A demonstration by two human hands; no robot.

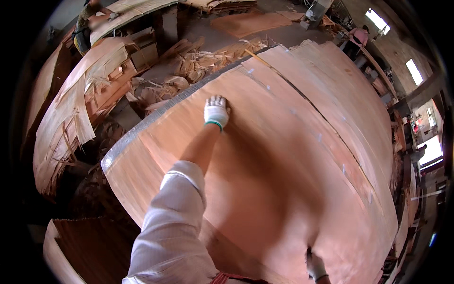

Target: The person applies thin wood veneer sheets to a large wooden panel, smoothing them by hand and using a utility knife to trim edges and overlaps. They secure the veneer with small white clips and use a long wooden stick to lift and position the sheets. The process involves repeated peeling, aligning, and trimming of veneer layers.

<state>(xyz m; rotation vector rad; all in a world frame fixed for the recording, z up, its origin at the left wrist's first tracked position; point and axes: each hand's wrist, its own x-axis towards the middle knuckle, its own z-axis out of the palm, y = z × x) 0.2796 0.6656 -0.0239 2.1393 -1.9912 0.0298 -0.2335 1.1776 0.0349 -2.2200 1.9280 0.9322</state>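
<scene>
A large, thin pinkish-brown wood veneer sheet [189,123] lies spread in front of me. My left hand [216,112], in a white glove with a green cuff, presses flat near its far left edge, fingers stretched out. Low on the right, my right hand [316,266], also gloved, is at the sheet's surface. Its finger end looks dark and blurred, so I cannot make out whether it holds something. Across the sheet, a narrow dark gap with a thin yellowish strip [269,66] runs lengthwise. Small pale tape pieces [319,137] dot the surface beside it.
Silvery wrapping [163,110] lines the sheet's far left edge. Beyond lie veneer scraps [198,61] and a ragged veneer stack [71,113]. One person [85,23] works at the upper left, another [358,38] at the upper right. A further stack [59,251] stands lower left.
</scene>
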